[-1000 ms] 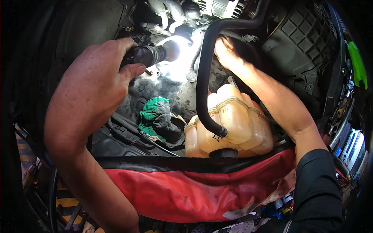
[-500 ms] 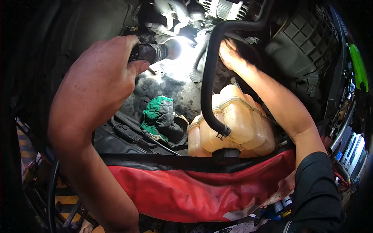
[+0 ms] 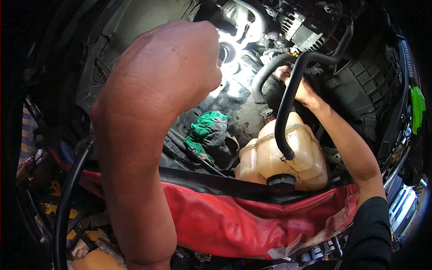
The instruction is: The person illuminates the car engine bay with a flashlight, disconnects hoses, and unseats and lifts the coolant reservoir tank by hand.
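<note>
The left hand [image 3: 180, 63] is large in the view, knuckles up and fingers curled into a closed grip around a torch [image 3: 229, 51], of which only the head shows past the fingers. The torch is above the engine bay floor, to the left of a curved grey hose [image 3: 258, 87]. As far as the bent wrist lets one judge, its long axis runs out of the fist toward the right and away from the person, the lit end throwing a white patch onto the dark metal.

The grey hose arches from near the alternator [image 3: 301, 31] leftward, then turns down, its lower end pointing at a clamp [image 3: 267, 113] behind the tank [image 3: 274, 153]. The right hand [image 3: 297, 85] is at the upper part of this arch, its fingers bent; a black hose [image 3: 287, 103] crosses in front (it hides much of the palm), so I cannot tell how far open the hand is or whether it has hold of anything.

The black hose runs from the tank up and right. A green and grey cloth [image 3: 207, 132] lies left of the tank, and a red cover [image 3: 216, 216] drapes the near edge.
</note>
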Demonstrator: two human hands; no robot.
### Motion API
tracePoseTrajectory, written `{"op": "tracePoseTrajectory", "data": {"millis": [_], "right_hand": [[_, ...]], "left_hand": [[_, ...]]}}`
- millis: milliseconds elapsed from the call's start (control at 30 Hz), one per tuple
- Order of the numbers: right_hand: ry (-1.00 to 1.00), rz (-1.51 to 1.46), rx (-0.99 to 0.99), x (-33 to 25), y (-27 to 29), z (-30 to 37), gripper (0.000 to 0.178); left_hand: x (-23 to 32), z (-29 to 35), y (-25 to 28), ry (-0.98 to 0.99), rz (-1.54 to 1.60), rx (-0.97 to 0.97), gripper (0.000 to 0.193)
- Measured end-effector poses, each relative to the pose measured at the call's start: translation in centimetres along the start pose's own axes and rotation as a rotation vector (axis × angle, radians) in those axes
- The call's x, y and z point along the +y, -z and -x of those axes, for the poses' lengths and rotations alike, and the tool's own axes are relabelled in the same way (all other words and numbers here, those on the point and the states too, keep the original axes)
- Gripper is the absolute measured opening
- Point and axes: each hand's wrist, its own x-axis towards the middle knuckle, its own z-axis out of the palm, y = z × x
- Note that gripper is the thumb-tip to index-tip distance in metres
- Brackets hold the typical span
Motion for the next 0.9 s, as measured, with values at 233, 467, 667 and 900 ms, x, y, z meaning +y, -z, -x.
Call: {"op": "tracePoseTrajectory", "data": {"millis": [233, 467, 667, 900], "right_hand": [[0.161, 0.237, 0.267, -5.6, 4.2, 3.6, 0.027], [-0.102, -0.515, 0.348, -5.6, 3.2, 2.2, 0.033], [-0.197, -0.943, 0.097, -3.7, 3.6, -0.1, 0.033], [-0.363, -0.761, -0.024, -3.0, 4.6, -1.4, 0.052]], "left_hand": [[2.2, 1.5, 2.1, 0.003, -0.033, 0.062, 0.040], [1.7, 0.6, 2.9, 0.029, 0.051, -0.092, 0.040], [1.3, -0.1, 1.1, 0.039, -0.011, -0.077, 0.043], [1.6, -0.3, 1.0, 0.060, 0.008, -0.157, 0.042]]}}
